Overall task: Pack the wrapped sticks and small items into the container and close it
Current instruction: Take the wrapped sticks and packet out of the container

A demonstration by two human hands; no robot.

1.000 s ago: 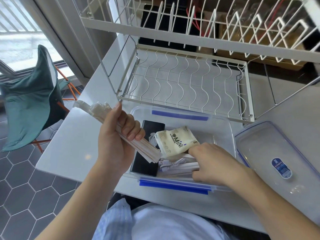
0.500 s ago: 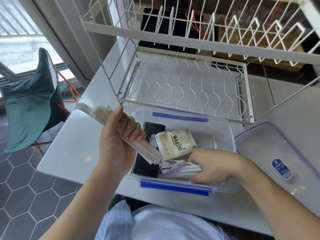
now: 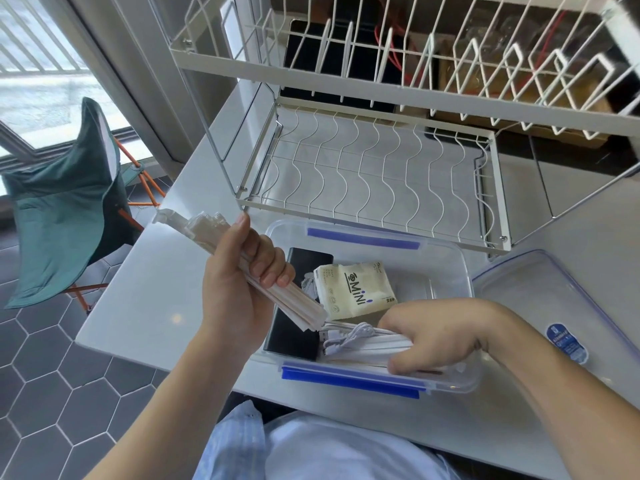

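Observation:
A clear plastic container (image 3: 460, 268) with blue clasps sits open on the white table in front of me. Inside lie a black power bank (image 3: 294, 336), a cream tissue pack (image 3: 356, 289) and a white cable (image 3: 349, 336). My left hand (image 3: 239, 289) grips a bundle of wrapped sticks (image 3: 294, 306), held tilted above the container's left side. My right hand (image 3: 433, 337) reaches into the container's near side and closes on more wrapped sticks (image 3: 377, 348) lying flat there. The clear lid (image 3: 540, 306) rests to the right of the container.
A white two-tier wire dish rack (image 3: 374, 168) stands just behind the container, its upper tier overhanging. A green folding chair (image 3: 65, 209) stands on the tiled floor to the left. The table edge runs close to my body.
My right hand has slid slightly toward the container's near wall with the sticks under it. My left hand and its bundle have hardly moved.

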